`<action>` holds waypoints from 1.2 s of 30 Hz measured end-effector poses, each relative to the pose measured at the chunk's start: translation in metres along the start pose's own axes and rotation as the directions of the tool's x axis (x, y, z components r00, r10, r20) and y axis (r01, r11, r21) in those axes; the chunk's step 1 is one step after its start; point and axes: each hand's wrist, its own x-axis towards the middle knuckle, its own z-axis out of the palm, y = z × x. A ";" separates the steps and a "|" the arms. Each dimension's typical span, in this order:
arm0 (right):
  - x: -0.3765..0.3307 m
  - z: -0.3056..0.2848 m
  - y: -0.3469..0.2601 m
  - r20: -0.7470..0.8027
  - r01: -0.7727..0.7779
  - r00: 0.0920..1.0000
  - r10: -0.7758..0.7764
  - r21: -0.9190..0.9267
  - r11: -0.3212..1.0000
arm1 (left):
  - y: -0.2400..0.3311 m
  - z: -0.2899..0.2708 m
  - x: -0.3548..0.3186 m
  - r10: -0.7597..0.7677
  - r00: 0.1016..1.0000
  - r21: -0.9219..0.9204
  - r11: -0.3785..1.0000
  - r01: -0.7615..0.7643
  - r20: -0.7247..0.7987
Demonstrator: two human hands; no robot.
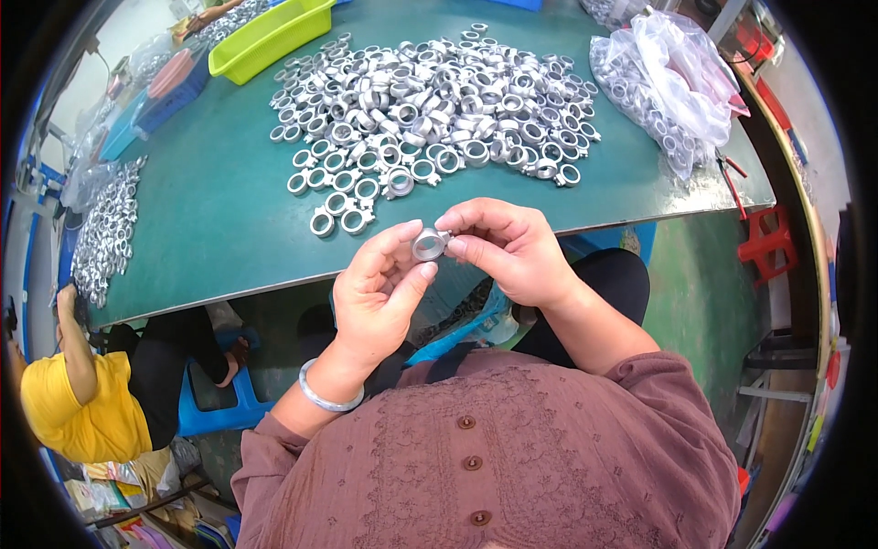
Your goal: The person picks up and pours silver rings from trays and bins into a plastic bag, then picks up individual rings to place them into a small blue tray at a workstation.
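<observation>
Between my two hands, just off the table's near edge, is a silver metal ring with a small lug on its side. My left hand pinches the ring's left side between thumb and fingers. The thumb and forefinger of my right hand close on the lug at its right. Beyond my hands a wide heap of similar metal rings is spread over the green table. A few stray rings lie at the heap's near left.
A yellow-green basket stands at the back left, and a clear plastic bag of rings at the right. Red-handled pliers lie by the right edge. A person in yellow sits left beside another ring pile. A blue bag hangs below my hands.
</observation>
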 end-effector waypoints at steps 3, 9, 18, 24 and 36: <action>-0.001 0.000 0.001 -0.005 0.031 1.000 -0.031 -0.039 0.999 | -0.002 0.000 -0.001 0.021 1.000 -0.027 0.999 -0.021 0.011; -0.002 -0.002 0.004 0.002 0.090 0.996 -0.090 -0.068 0.994 | 0.000 0.001 -0.001 0.011 1.000 -0.045 0.999 -0.010 0.011; 0.000 -0.004 -0.001 0.069 0.194 0.981 -0.182 -0.290 0.937 | 0.003 0.003 0.000 -0.001 1.000 -0.082 0.997 -0.001 -0.030; -0.001 -0.001 0.003 0.016 0.129 0.992 -0.128 -0.126 0.984 | 0.002 0.002 0.003 0.208 0.978 0.109 0.973 -0.205 -0.011; -0.003 -0.004 0.009 0.036 0.046 0.998 -0.046 -0.011 0.999 | 0.000 0.002 0.006 0.438 0.898 0.445 0.798 -0.407 0.035</action>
